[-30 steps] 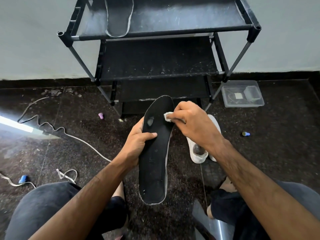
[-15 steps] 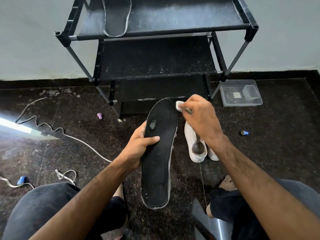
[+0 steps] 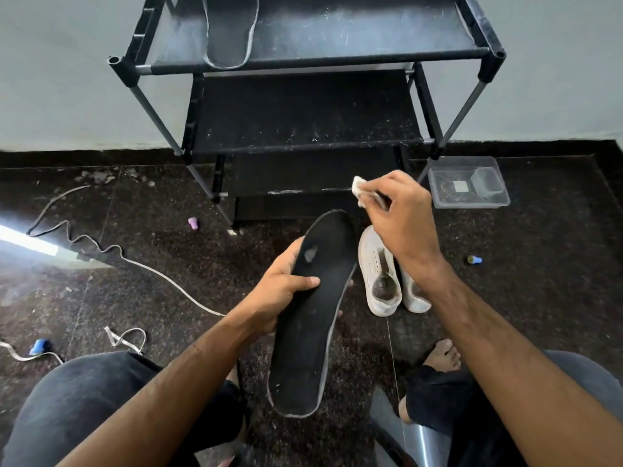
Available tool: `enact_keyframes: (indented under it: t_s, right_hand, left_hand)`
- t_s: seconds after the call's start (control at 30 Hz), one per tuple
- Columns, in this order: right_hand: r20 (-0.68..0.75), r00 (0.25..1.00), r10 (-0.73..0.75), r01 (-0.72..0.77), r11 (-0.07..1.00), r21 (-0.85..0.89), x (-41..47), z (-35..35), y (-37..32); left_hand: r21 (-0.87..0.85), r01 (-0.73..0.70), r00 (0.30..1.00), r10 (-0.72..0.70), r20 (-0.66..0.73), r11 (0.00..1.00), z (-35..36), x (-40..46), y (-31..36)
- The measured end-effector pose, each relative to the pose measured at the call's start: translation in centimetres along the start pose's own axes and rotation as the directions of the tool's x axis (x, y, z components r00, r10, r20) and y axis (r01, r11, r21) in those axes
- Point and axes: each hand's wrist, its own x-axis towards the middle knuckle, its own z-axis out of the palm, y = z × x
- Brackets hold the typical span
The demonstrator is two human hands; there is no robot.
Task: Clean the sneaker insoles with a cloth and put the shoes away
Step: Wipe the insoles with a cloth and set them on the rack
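My left hand (image 3: 281,288) grips a long black insole (image 3: 310,335) by its left edge, thumb across the top; a pale worn spot shows near its toe. My right hand (image 3: 401,224) pinches a small white cloth (image 3: 360,192), held above and to the right of the insole's toe, not touching it. A pair of white sneakers (image 3: 382,274) stands on the floor just right of the insole, partly hidden by my right wrist. A second black insole (image 3: 229,28) lies on the top shelf of the black shoe rack (image 3: 303,59).
A clear plastic box (image 3: 468,187) sits right of the rack. A white cable (image 3: 111,247) snakes over the dark floor at left, with a purple cap (image 3: 194,223), a blue piece (image 3: 38,346) and a blue-yellow cap (image 3: 474,260) scattered. My knees and a bare foot (image 3: 441,355) are below.
My right hand with the cloth has lifted off the insole's toe and moved up and right. The insole has tilted slightly, uncovering more of the sneakers.
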Motion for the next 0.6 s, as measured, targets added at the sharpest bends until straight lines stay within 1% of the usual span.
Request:
enact_keyframes:
  t_s: [0.03, 0.07, 0.1, 0.13, 0.17, 0.2, 0.27, 0.3, 0.33, 0.4, 0.43, 0.47, 0.5, 0.57, 0.6]
  right_hand:
    - [-0.005, 1.000, -0.006, 0.007, 0.998, 0.061, 0.0, -0.2, -0.5]
    - [0.041, 0.998, -0.048, 0.043, 0.992, 0.120, -0.1, -0.2, -1.2]
    - [0.130, 0.985, -0.112, 0.088, 0.980, 0.176, -0.3, 0.0, -1.8]
    - [0.236, 0.953, -0.189, 0.140, 0.968, 0.207, -0.7, 0.4, -2.3]
    - [0.309, 0.915, -0.258, 0.201, 0.958, 0.204, -1.2, 0.9, -2.7]
    - [0.329, 0.896, -0.297, 0.260, 0.953, 0.153, -1.6, 1.5, -2.8]
    - [0.252, 0.916, -0.312, 0.322, 0.947, 0.003, -1.5, 2.0, -2.1]
    - [0.185, 0.942, -0.279, 0.296, 0.953, -0.070, -1.0, 2.0, -1.5]
    - [0.125, 0.968, -0.218, 0.231, 0.968, -0.099, -0.6, 1.6, -1.1]
    - [0.013, 0.999, -0.043, 0.044, 0.998, -0.050, 0.2, 0.4, -0.5]
    - [-0.031, 0.999, 0.013, -0.013, 1.000, 0.003, 0.4, -0.1, -0.4]
    - [-0.056, 0.998, 0.033, -0.030, 0.998, 0.050, 0.4, -0.5, -0.8]
    - [-0.057, 0.998, 0.015, -0.010, 0.996, 0.086, 0.3, -0.6, -1.3]
    - [0.034, 0.997, -0.075, 0.070, 0.988, 0.138, -0.3, 0.0, -2.6]
    - [0.106, 0.987, -0.118, 0.102, 0.984, 0.148, -0.8, 0.6, -3.1]
  left_hand:
    - [-0.016, 0.001, 0.999, -0.002, -0.042, 1.000, -0.1, 0.1, 0.1]
    - [-0.022, -0.007, 0.997, 0.005, -0.071, 1.000, -0.1, 0.2, 0.2]
    - [-0.015, -0.020, 0.996, 0.019, -0.086, 1.000, -0.1, 0.2, 0.3]
    - [0.003, -0.035, 0.996, 0.035, -0.085, 0.999, -0.1, 0.2, 0.3]
    - [0.029, -0.046, 0.996, 0.048, -0.075, 0.999, 0.0, 0.2, 0.2]
    - [0.047, -0.054, 0.997, 0.056, -0.055, 0.997, 0.0, 0.1, 0.2]
    - [0.074, -0.059, 0.998, 0.058, 0.015, 0.995, 0.1, -0.1, 0.0]
    - [0.097, -0.052, 0.997, 0.046, 0.054, 0.994, 0.2, -0.2, -0.2]
    - [0.118, -0.047, 0.995, 0.036, 0.094, 0.992, 0.5, -0.3, -0.5]
    - [0.144, -0.047, 0.994, 0.032, 0.107, 0.988, 1.2, -0.4, -1.0]
    - [0.139, -0.051, 0.997, 0.043, 0.062, 0.989, 1.2, -0.1, -1.1]
    - [0.115, -0.053, 0.998, 0.055, -0.009, 0.992, 1.1, 0.2, -1.0]
    - [0.069, -0.059, 0.994, 0.065, -0.093, 0.996, 0.8, 0.5, -0.9]
    - [-0.054, -0.070, 0.974, 0.056, -0.220, 0.996, 0.1, 0.9, -0.4]
    - [-0.142, -0.075, 0.968, 0.038, -0.248, 0.987, 0.1, 0.8, 0.0]
